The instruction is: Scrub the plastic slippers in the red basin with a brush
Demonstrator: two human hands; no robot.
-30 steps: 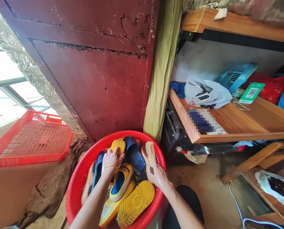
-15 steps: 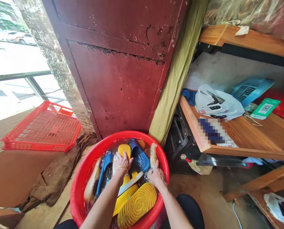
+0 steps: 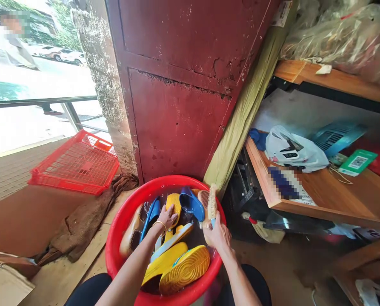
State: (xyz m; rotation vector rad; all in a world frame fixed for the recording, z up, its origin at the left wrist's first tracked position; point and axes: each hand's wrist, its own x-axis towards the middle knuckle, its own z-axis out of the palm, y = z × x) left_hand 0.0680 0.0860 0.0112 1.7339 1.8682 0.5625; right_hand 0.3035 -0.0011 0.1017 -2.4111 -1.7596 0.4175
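Observation:
A red plastic basin [image 3: 119,238] stands on the floor in front of me, holding water and several slippers. My left hand [image 3: 167,216], with a gold bangle at the wrist, grips a yellow slipper [image 3: 173,205] near the basin's middle. My right hand [image 3: 218,233] holds a scrubbing brush [image 3: 212,203] by its handle, bristles up, at the basin's right rim. A blue slipper [image 3: 191,203] lies between the two hands. Another yellow slipper [image 3: 185,269] rests sole-up at the near rim, and a dark blue one [image 3: 150,216] stands on edge to the left.
A dark red metal door [image 3: 183,93] rises right behind the basin. A red plastic crate [image 3: 78,163] and a brown rag [image 3: 84,221] lie to the left. Wooden shelves [image 3: 324,195] at right carry a white bag [image 3: 293,148], a blue fan and clutter. A person walks outside, far left.
My view has lifted and swung left, so the street shows more. My left hand stays on the yellow slipper, and my right hand has raised the brush slightly toward the basin's right rim.

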